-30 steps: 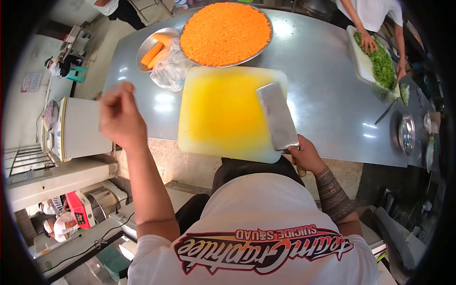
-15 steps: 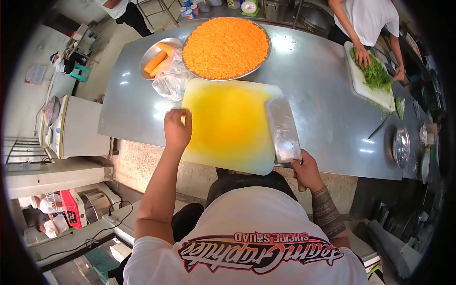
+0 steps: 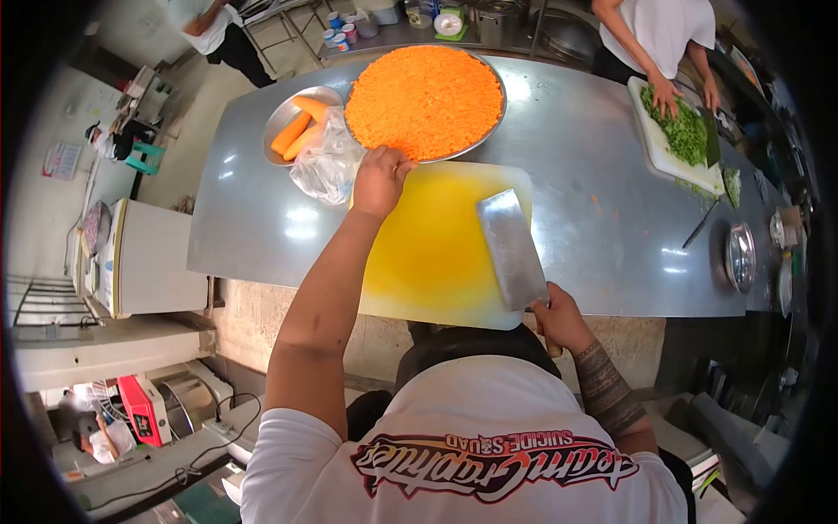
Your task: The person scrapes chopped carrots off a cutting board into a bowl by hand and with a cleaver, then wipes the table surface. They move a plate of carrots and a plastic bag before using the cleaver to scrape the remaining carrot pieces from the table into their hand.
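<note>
My right hand [image 3: 560, 321] holds a wide-bladed cleaver [image 3: 513, 253], its blade over the right side of a yellow-stained cutting board [image 3: 428, 244]. My left hand [image 3: 382, 180], fingers bent together, is at the board's top left corner, close to the rim of a large round tray heaped with chopped orange pieces [image 3: 425, 100]. Whether those fingers grip anything is hidden. Left of the tray, a metal bowl [image 3: 278, 118] holds peeled carrots [image 3: 291, 131], partly covered by a clear plastic bag [image 3: 330, 166].
Across the metal table [image 3: 602, 253], a co-worker's hand rests on chopped greens [image 3: 681, 131] on a white board [image 3: 650, 131]. A knife [image 3: 700, 224] and a metal bowl [image 3: 739, 257] lie at the right. Another person [image 3: 214, 31] stands beyond the table's far left.
My left hand has moved up and right, from the board's left edge to its top corner by the tray. The cleaver has shifted inward over the board.
</note>
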